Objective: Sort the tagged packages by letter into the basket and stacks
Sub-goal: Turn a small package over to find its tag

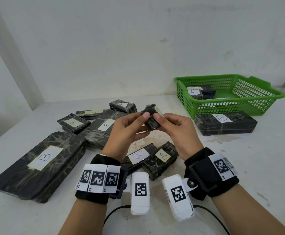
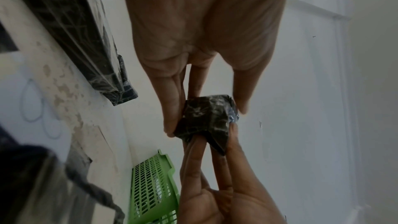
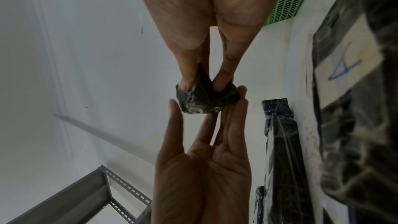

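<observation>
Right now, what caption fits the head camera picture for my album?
Both hands, left hand and right hand, hold a small black package above tagged packages, beside the green basket.

White table (image 1: 240, 167) (stained): black packages (image 1: 41, 165), green basket (image 1: 226, 95).

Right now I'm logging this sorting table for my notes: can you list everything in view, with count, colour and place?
small package: one, black wrap, held up between both hands; its letter can't be read.
basket: one, green, far right on the table.
package in basket: at least one, black, tagged A.
B package by basket: one, black, long, just in front of the basket.
large B package: one, black, near left.
loose packages: about four, black, heaped centre-left; tags A and B readable, others not.
A and B pair: two, black, side by side below the hands.
table: one, white, stained.
wrist cameras: two, white, with black straps.
left hand: pinches the small package.
right hand: pinches it too.
</observation>
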`<state>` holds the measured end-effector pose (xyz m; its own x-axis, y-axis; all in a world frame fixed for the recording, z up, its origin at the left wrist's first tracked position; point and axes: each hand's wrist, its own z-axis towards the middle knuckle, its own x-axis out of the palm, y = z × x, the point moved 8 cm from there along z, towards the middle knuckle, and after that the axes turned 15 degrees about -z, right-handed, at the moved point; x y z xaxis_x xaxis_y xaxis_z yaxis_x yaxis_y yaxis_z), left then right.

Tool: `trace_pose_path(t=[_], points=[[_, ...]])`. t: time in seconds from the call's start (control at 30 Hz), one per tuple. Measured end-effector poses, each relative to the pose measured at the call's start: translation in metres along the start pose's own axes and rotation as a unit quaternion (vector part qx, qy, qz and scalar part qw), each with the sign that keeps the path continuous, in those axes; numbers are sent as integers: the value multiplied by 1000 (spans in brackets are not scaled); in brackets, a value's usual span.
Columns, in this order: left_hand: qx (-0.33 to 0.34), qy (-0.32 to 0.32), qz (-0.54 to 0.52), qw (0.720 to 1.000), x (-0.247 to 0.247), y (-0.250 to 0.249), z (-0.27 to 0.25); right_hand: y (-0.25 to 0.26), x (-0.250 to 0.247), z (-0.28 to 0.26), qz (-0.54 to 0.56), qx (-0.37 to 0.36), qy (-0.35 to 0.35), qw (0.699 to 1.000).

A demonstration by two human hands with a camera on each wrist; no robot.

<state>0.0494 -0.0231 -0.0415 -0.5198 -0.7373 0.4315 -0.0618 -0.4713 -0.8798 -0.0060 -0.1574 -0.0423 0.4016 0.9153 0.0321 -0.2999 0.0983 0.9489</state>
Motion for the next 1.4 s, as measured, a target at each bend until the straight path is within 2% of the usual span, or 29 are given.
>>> trace_pose_path(t=[0.17, 0.33, 0.53, 0.67, 0.9, 1.07, 1.17, 1.27, 1.4], points=[[14, -21, 14, 1000, -6, 1, 1, -1, 8, -1, -3, 21, 22, 1000], [-1, 6, 16, 1000, 1, 1, -1, 1, 1, 1, -12, 4, 1, 1000], [13, -15, 53, 998, -6, 0, 2, 0, 7, -1, -22, 20, 18, 999], [17, -3, 68, 998, -3, 0, 0, 2, 6, -1, -30, 17, 11, 999], [44, 4, 53, 998, -5, -4, 1, -4, 7, -1, -62, 65, 54, 995], [21, 6, 12, 1000, -4, -1, 2, 1, 1, 1, -43, 28, 18, 999], [2, -20, -20, 1000, -3, 0, 1, 9, 2, 2, -34, -13, 36, 999], [17, -23, -20, 999, -1, -2, 0, 15, 8, 0, -35, -41, 65, 996], [48, -15, -6, 999, -4, -6, 1, 8, 13, -1, -22, 0, 93, 995]])
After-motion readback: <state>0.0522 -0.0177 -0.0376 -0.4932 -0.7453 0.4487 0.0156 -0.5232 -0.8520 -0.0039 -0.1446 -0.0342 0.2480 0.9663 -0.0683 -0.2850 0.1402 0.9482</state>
